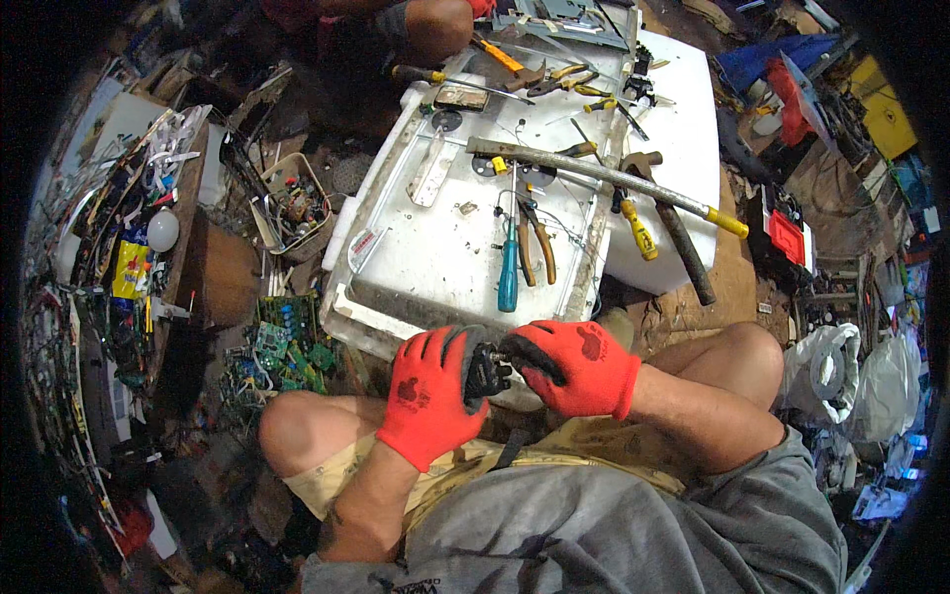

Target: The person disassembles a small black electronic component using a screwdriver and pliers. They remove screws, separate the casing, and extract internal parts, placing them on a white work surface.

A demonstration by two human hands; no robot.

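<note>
In front of my lap, my left hand [432, 394], in a red glove with a black palm, is closed around a small black plastic part [487, 371] with notched edges. My right hand [582, 368], gloved the same way, pinches the part's right side, where a small bit of metal shows. Its fingertips are partly hidden. Just beyond my hands lies a white plastic panel [426, 292]. On it rest a teal-handled screwdriver [509, 262], pliers with brown handles [537, 243] and a long metal bar with a yellow end [604, 173].
A hammer [678, 233] and a yellow-handled screwdriver [638, 230] lie at the panel's right. More pliers [564, 81] sit farther back. Green circuit boards [282, 346] and a bin of scraps [295, 203] stand to the left, white bags [831, 371] to the right. Another person's knee [438, 28] shows at the far side.
</note>
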